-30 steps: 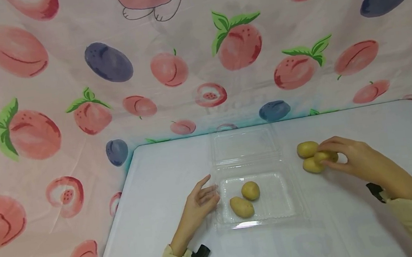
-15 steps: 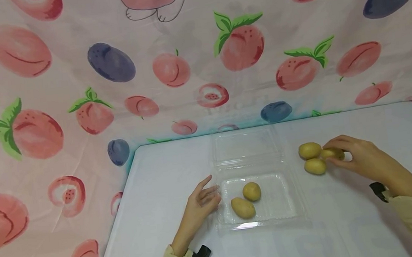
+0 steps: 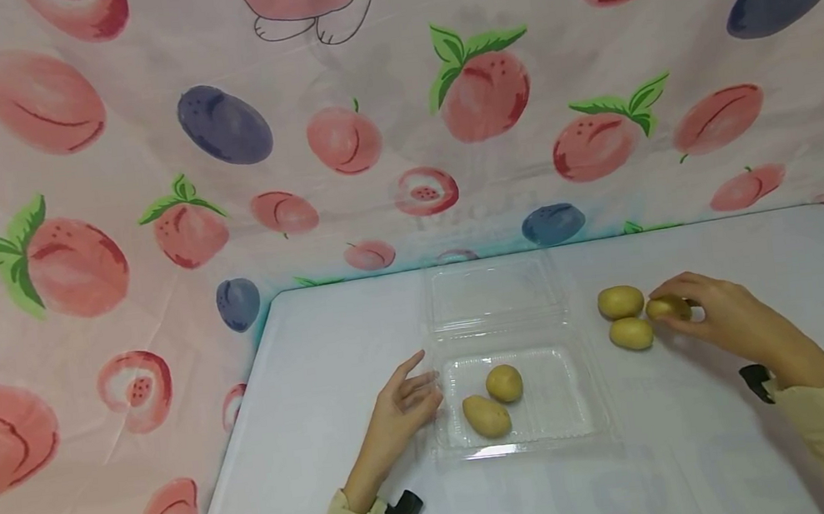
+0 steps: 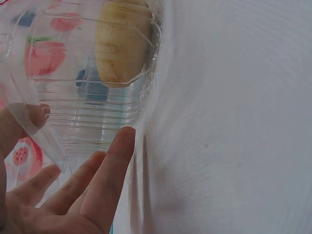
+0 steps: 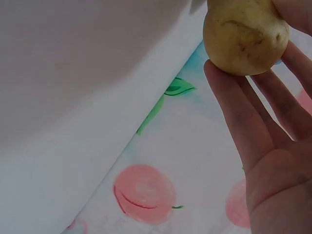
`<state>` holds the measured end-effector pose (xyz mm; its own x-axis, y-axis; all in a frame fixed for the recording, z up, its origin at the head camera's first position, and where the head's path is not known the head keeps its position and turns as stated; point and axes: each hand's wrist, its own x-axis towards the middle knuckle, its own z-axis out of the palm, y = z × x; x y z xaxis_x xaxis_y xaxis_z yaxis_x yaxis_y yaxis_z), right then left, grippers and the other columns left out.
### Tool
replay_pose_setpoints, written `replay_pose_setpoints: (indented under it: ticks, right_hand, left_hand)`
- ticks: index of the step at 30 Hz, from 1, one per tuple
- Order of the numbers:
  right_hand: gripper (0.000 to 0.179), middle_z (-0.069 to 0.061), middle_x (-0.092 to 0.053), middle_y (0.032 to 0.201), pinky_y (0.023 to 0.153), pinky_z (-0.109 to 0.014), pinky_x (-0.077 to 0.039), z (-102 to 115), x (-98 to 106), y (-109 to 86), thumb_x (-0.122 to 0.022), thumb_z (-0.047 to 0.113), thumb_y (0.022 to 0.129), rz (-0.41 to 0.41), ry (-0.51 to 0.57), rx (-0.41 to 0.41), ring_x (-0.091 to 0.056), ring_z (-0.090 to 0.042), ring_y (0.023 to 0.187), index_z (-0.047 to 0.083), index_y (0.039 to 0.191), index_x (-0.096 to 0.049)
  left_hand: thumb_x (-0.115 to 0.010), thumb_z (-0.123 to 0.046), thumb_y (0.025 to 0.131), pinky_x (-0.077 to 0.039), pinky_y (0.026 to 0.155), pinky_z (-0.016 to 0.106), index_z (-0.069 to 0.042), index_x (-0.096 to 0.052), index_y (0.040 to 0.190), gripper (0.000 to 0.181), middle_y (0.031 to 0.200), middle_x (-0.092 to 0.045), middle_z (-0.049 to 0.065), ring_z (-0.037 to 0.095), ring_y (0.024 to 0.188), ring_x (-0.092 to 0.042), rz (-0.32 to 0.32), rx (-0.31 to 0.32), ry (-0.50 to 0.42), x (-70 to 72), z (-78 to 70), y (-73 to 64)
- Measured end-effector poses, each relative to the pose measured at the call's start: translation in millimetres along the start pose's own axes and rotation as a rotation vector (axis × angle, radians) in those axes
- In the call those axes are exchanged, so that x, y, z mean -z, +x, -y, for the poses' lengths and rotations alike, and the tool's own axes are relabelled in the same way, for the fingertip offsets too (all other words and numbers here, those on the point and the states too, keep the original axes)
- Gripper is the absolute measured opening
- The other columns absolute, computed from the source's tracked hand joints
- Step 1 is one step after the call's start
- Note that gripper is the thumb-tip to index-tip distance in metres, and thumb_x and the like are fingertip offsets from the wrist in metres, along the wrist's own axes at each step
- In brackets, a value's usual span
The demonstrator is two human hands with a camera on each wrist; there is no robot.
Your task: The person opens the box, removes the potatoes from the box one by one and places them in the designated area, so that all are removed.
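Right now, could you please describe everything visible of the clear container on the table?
The clear container looks like thin plastic, with a shallow, roughly rectangular tray and ribbed walls. It rests on the white table, its transparent lid open on the far side. Inside lie two potatoes, left of centre. The left hand appears to touch its left edge.

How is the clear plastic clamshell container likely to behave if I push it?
The clear plastic clamshell container probably flexes, since its walls look thin, though the molded ribs may stiffen them. It's likely light for its size, judging by those see-through walls. The two rounded potatoes inside could roll, with bare floor beside them.
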<state>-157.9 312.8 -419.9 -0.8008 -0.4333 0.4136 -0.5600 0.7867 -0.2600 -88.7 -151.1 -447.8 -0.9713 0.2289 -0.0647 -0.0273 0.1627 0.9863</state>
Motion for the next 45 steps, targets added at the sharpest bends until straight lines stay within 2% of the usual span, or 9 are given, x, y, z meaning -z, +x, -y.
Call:
replay_pose_setpoints:
  ticks: [16,23,28,36,40,45]
  right_hand:
    - [0.031,-0.001,-0.068,0.095,0.065,-0.031,-0.053,-7,-8,-1.9,-0.086,0.011,0.075,0.081,0.015,-0.080,-0.057,-0.012,0.078,0.006,0.103,-0.073]
    - [0.032,-0.004,-0.067,0.099,0.065,-0.035,-0.054,-10,-13,-2.1,-0.084,0.009,0.076,0.075,0.002,-0.052,-0.059,-0.015,0.080,0.004,0.105,-0.072]
    - [0.033,-0.008,-0.064,0.105,0.070,-0.044,-0.055,-8,-14,-2.3,-0.083,0.008,0.077,0.065,-0.001,-0.027,-0.063,-0.022,0.087,0.002,0.106,-0.070]
    - [0.034,-0.014,-0.062,0.110,0.084,-0.057,-0.051,-7,-13,-2.1,-0.083,0.013,0.080,0.111,0.025,-0.074,-0.061,-0.034,0.100,0.002,0.109,-0.069]
    - [0.035,-0.017,-0.062,0.112,0.085,-0.059,-0.050,-6,-11,-1.5,-0.084,0.012,0.078,0.108,0.032,-0.070,-0.058,-0.036,0.103,0.001,0.108,-0.069]
    - [0.035,-0.018,-0.061,0.111,0.083,-0.056,-0.050,-4,-10,0.4,-0.084,0.007,0.075,0.082,0.021,-0.021,-0.057,-0.036,0.103,0.000,0.106,-0.070]
  left_hand:
    - [-0.068,-0.015,0.096,-0.059,0.085,0.029,-0.014,-0.035,0.153,0.066,0.139,-0.055,0.024,0.037,0.122,-0.059,-0.007,-0.001,0.000,-0.2,0.2,0.0]
    - [-0.068,-0.015,0.096,-0.059,0.085,0.028,-0.014,-0.035,0.153,0.066,0.139,-0.055,0.024,0.037,0.122,-0.059,-0.006,0.002,-0.001,-0.4,-1.4,-0.7]
    - [-0.067,-0.012,0.096,-0.059,0.085,0.028,-0.014,-0.035,0.153,0.066,0.139,-0.055,0.023,0.037,0.122,-0.059,-0.010,0.006,0.003,0.0,-1.1,-0.4]
    - [-0.067,-0.014,0.096,-0.059,0.085,0.029,-0.013,-0.035,0.153,0.066,0.139,-0.055,0.024,0.037,0.123,-0.059,-0.007,0.001,-0.002,-0.6,-2.4,-0.5]
    - [-0.067,-0.013,0.096,-0.059,0.086,0.028,-0.013,-0.035,0.153,0.066,0.139,-0.055,0.024,0.037,0.123,-0.059,-0.009,0.004,0.000,-0.6,-2.4,-0.5]
    - [-0.067,-0.013,0.096,-0.058,0.086,0.028,-0.013,-0.036,0.153,0.066,0.139,-0.055,0.024,0.037,0.122,-0.059,-0.011,0.004,0.001,-0.7,-2.6,-0.6]
